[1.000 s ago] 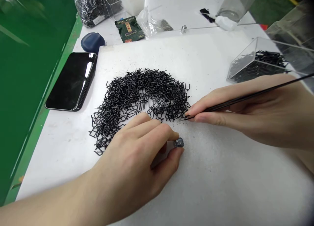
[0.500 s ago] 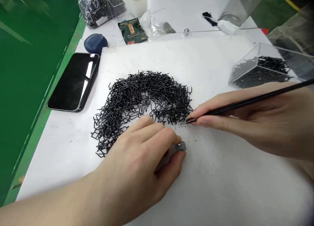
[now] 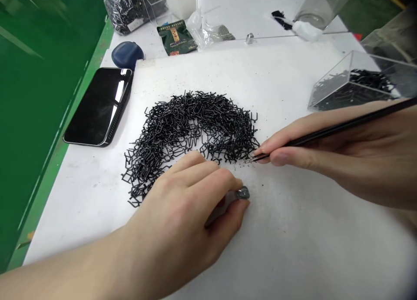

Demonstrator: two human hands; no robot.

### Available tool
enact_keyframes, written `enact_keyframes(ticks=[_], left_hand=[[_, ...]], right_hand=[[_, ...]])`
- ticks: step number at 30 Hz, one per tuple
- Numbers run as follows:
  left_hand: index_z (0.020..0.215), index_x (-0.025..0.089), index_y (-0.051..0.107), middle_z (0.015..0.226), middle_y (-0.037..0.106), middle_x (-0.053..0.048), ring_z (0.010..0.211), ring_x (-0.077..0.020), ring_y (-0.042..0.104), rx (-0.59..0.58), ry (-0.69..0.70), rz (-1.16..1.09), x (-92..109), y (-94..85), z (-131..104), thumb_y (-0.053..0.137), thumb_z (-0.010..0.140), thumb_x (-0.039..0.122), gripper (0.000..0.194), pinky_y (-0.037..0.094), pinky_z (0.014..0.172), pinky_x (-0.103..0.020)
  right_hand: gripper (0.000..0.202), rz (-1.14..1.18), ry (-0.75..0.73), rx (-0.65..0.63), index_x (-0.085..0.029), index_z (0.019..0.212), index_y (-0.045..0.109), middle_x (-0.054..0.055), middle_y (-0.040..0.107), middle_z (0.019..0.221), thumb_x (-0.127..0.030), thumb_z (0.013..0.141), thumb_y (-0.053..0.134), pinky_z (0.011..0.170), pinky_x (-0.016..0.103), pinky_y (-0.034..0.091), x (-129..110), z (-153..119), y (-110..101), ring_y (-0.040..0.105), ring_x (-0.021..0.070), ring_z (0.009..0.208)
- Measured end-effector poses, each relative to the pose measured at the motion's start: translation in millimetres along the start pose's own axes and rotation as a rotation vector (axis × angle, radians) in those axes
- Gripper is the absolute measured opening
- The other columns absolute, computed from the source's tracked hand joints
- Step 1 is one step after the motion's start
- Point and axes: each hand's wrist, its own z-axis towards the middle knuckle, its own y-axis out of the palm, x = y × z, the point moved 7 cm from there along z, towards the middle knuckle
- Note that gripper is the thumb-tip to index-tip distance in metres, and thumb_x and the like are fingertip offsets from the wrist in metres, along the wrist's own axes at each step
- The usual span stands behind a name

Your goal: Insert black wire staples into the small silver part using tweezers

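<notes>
Between the thumb and index finger of my left hand (image 3: pixel 189 208) is a small shiny grey metal piece (image 3: pixel 243 193), held just above or on the white table surface. My right hand (image 3: pixel 339 156) grips black tweezers (image 3: pixel 325 132), their fine tips at the right end of the pile. That pile (image 3: pixel 198 113) is an arc of many small bent black pieces, curving around the far side of my left hand. The fingers of my left hand hide part of its inner edge. Whether the tweezer tips hold a piece cannot be told.
A smartphone (image 3: pixel 97 106) and a dark blue rounded case (image 3: pixel 127 55) lie at the left. Farther back are a green packet (image 3: pixel 177 38), a clear bag (image 3: pixel 213 34) and a bag of black pieces (image 3: pixel 125 11). A clear box (image 3: pixel 355 89) with black pieces stands at the right.
My right hand with the tweezers has shifted slightly right, tips still beside the pile's right end. My left hand keeps the metal piece, which looks slightly turned. The view has moved a little.
</notes>
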Motion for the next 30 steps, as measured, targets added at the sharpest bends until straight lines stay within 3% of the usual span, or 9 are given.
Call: enact_keyframes(ticks=[4,11,19,30], left_hand=[[0.098,0.012,0.082,0.078,0.066,0.003,0.079,-0.0145,0.061,-0.001,-0.004,-0.004,0.5,-0.6,-1.3,0.074,0.108,0.011,0.012,0.054,0.079,-0.026],[0.095,0.011,0.083,0.076,0.065,0.002,0.077,-0.0159,0.058,0.005,0.003,-0.004,-0.5,0.0,-1.3,0.076,0.107,0.011,0.014,0.05,0.071,-0.03],[0.087,0.012,0.077,0.074,0.062,0.002,0.073,-0.0156,0.053,-0.024,0.006,0.019,-1.6,4.2,1.0,0.073,0.108,0.01,0.021,0.046,0.068,-0.032],[0.086,0.013,0.076,0.074,0.063,0.002,0.074,-0.0154,0.055,-0.019,0.01,0.019,2.3,-0.6,-3.5,0.072,0.108,0.01,0.023,0.048,0.07,-0.031]], right_hand=[[0.001,0.083,-0.012,-0.051,-0.043,0.099,0.094,-0.005,0.092,0.098,-0.043,0.1,0.095,0.074,0.03,0.074,-4.4,-2.8,3.7,0.088,0.0212,0.086],[0.006,0.306,0.008,-0.282,-0.036,0.096,0.093,-0.004,0.092,0.09,-0.032,0.1,0.094,0.066,0.021,0.07,-9.4,-1.6,24.7,0.088,0.0179,0.077],[0.013,0.331,-0.003,-0.268,-0.039,0.099,0.094,-0.003,0.092,0.092,-0.026,0.097,0.094,0.07,0.024,0.074,-7.9,-2.9,23.7,0.09,0.0218,0.08],[0.012,0.342,-0.008,-0.263,-0.044,0.104,0.095,-0.004,0.093,0.096,-0.032,0.099,0.095,0.072,0.029,0.076,-4.8,-4.7,25.4,0.091,0.0244,0.085]])
